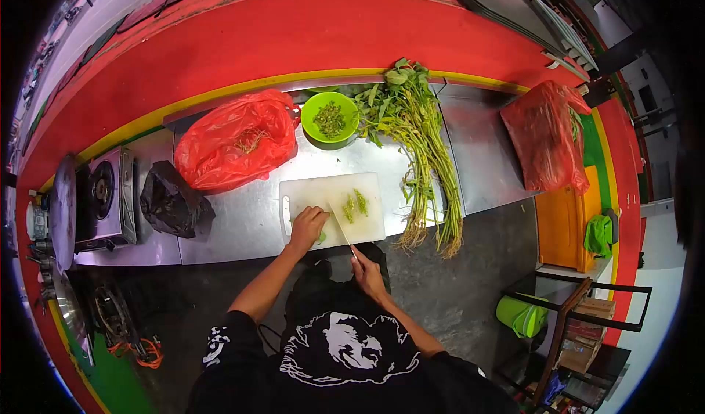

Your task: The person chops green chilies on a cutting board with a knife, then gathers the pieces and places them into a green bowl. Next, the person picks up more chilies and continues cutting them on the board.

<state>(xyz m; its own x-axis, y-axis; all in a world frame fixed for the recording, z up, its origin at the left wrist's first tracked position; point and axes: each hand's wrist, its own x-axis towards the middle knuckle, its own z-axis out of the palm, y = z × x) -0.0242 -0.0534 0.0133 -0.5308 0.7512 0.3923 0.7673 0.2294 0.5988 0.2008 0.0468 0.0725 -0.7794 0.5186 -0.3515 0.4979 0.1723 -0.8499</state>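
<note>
A white cutting board (297,191) lies at the front edge of the steel counter. My right hand (368,273) is shut around the handle of a knife (342,230), whose blade slants across the board toward the upper left. My left hand (308,227) rests on the board left of the blade, its fingers curled down over a green vegetable (321,237) that shows only in part beneath them. To the right of the blade lie small heaps of chopped green pieces (355,205).
Behind the board stands a green bowl (309,107) of cut greens. Long leafy stems with roots (427,157) overhang the counter on the right. Red plastic bags (209,149) and a black bag (172,202) sit leftward, beside a gas stove (110,197). Another red bag (542,138) is far right.
</note>
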